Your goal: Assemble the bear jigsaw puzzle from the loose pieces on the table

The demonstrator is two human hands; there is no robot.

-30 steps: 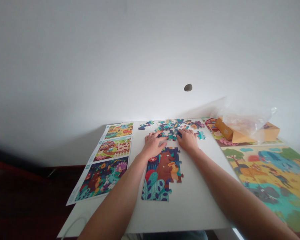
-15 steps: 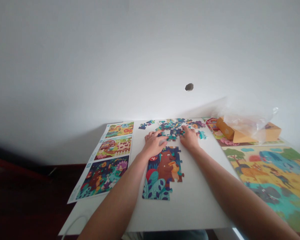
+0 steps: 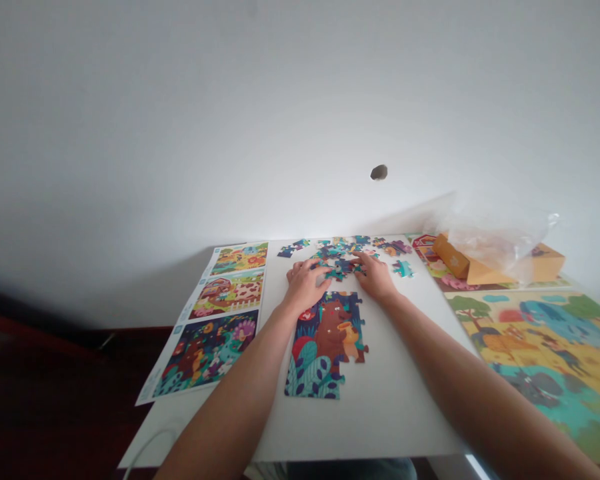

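My left hand (image 3: 306, 285) lies over the near left side of a pile of loose jigsaw pieces (image 3: 337, 250), its fingers apart and touching pieces. On the pile's right side rests my right hand (image 3: 375, 277), fingers stretched out onto the pieces, with no piece gripped. Just below both hands is a joined part of the puzzle (image 3: 330, 340), showing a brown bear, a honey-coloured jar and teal leaves; its right edge is ragged with tabs. A teal loose piece (image 3: 403, 269) sits right of my right hand. Some pieces under my fingers are hidden.
A sheet with three printed pictures (image 3: 220, 313) lies at the left of the white table (image 3: 380, 420). At the right are a finished animal puzzle (image 3: 540, 353), a farm picture, a yellow box (image 3: 495, 272) and a clear plastic bag (image 3: 500, 237). A wall stands behind.
My right hand has shifted slightly left across the pile, uncovering more of the teal piece on its right. My left hand has barely moved; pieces between the hands have shifted a little.
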